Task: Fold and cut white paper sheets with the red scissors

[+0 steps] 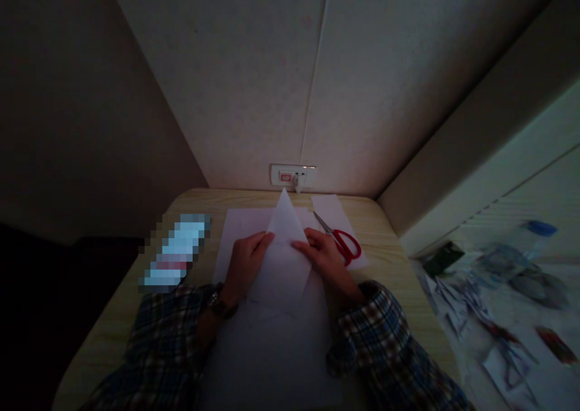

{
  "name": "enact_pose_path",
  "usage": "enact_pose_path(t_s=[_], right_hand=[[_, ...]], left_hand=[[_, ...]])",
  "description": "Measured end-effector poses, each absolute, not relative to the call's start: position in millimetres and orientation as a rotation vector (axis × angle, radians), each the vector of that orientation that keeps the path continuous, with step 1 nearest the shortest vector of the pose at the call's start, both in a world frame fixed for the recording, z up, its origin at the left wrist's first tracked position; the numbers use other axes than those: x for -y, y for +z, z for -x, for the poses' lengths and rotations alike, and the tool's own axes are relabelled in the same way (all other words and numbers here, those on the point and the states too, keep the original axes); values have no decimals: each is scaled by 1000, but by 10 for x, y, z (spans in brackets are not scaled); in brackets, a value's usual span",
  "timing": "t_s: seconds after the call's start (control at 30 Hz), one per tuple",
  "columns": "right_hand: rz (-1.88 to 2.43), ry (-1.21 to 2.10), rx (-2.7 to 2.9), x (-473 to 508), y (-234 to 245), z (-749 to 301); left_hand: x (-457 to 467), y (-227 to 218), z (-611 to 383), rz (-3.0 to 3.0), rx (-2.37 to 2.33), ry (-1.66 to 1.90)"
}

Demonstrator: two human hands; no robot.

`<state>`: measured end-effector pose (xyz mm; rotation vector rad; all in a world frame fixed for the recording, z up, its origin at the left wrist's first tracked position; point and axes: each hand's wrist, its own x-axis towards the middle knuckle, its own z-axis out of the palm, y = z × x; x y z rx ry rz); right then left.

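A folded sheet of white paper [285, 266] with a pointed top is held up between my two hands, its tip toward the wall. My left hand [248, 255] pinches its left edge, thumb on the near face. On the opposite edge, my right hand [324, 252] grips it between thumb and fingers. Beneath it, larger white paper [272, 362] lies flat on the wooden table [385, 338]. Just beyond my right hand rest scissors [348, 246] with red handles, partly over a white paper strip [328, 204]. The scissors' lower handle is partly hidden by my hand.
A blurred-out, lit phone-like device [176, 251] lies at the table's left. A wall socket [292, 176] with a plug sits behind the table's far edge. Lower down on the right are a clear bottle with a blue cap [541, 226], paper scraps [512, 368] and a dark green box [444, 258].
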<state>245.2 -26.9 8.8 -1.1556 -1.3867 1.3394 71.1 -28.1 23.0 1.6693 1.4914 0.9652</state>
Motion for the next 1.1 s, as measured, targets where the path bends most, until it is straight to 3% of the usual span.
enact_pose_path(t_s=[0.17,0.3,0.87,1.1], right_hand=[[1222,1076,1497,282,98,-2438],[1140,1217,1442,280,82,-2445],[1251,1119,1286,265,58,-2504],[1066,1361,1132,253,119,-2476]], left_hand=[[283,227,-711,-1691,-1519,967],[277,222,-709,-1719,-1446,916],[254,149,-723,-1847,-1241,711],[278,149,-757,-1917,-1143,633]])
